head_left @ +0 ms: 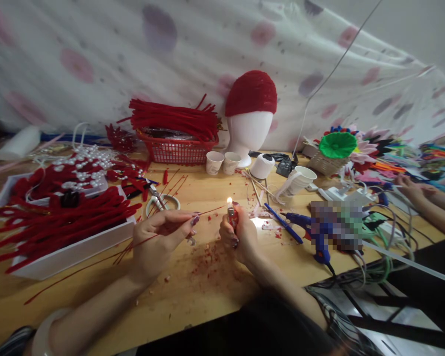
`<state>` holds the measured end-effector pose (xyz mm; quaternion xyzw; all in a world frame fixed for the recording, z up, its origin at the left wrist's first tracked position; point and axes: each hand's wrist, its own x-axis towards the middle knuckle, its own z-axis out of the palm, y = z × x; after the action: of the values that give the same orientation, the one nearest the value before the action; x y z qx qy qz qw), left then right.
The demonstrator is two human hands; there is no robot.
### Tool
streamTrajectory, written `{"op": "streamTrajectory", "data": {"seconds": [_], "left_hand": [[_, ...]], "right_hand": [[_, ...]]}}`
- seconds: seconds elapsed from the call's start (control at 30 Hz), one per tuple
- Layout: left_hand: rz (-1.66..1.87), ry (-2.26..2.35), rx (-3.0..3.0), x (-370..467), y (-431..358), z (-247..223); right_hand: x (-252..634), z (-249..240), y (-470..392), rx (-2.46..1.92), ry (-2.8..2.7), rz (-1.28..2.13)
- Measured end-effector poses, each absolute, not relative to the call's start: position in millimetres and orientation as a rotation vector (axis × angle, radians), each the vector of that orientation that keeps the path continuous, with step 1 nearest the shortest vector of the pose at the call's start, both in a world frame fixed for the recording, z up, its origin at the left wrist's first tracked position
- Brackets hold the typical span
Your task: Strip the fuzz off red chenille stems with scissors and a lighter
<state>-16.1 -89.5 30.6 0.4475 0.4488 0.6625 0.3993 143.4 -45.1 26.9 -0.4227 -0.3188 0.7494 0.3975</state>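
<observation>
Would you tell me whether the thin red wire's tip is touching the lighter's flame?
Apart: the head view shows the thin red wire ending left of the flame, with bare table between.

- we see our left hand [162, 236] just left of centre, the forearm running down toward 8 o'clock to the bottom-left corner, with a pale bangle at the wrist.
- its thumb and fingers are pinched together, fingertips pointing toward 3 o'clock, palm turned up slightly.
- our right hand [240, 236] sits just right of centre, curled into a loose fist, thumb on top pointing to 12 o'clock.
- its forearm runs toward 5 o'clock, bare to the lower edge.
- the two hands are near each other, not touching; the nails are painted dark.
</observation>
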Motion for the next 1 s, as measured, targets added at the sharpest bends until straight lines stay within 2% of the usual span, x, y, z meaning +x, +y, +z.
{"op": "streamTrajectory", "data": {"seconds": [0.4,0.73,1.0], "left_hand": [[1.676,1.199,1.227,-15,-89,32],[1.689,1.236,1.249,-15,-89,33],[1.716,1.216,1.197,-16,-86,26]], "right_hand": [[136,22,-49,-1.054,-0.844,1.937],[134,4,-53,-1.029,-1.081,1.898],[134,14,-53,-0.992,-0.890,1.948]]}}
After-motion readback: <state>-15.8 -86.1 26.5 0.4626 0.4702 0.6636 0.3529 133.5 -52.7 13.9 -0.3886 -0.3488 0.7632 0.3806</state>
